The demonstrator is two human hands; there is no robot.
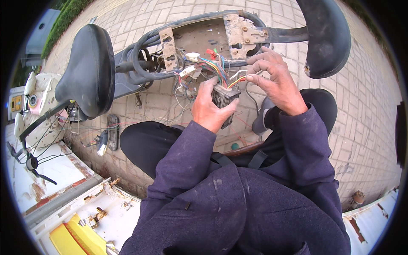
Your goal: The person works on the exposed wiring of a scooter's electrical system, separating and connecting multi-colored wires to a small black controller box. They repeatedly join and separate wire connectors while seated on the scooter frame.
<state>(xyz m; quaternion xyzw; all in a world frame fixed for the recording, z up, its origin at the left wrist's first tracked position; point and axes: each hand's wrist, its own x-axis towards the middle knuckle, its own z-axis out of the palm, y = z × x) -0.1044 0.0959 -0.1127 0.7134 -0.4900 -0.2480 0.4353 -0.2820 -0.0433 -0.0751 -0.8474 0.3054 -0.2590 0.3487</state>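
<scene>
My left hand [208, 109] is wrapped round a finned metal controller box [225, 97], from whose top a bundle of coloured wires [222, 70] rises. White plug connectors [188, 71] and a red one [211, 52] end several of these wires. To the right of the box, my right hand [274, 76] pinches a thin wire with a yellow and red length [239, 80] between thumb and fingers. Just beyond both hands lies the black tubular scooter frame [148, 40] with rusty metal brackets [168, 46].
A black saddle [91, 72] rises at the left, another black seat [327, 38] at the upper right. Loose wires trail across the brick paving [361, 114]. Left of my knee lies a dark oblong part [112, 131]. White rusty panels [123, 212] and a yellow piece [76, 238] are at lower left.
</scene>
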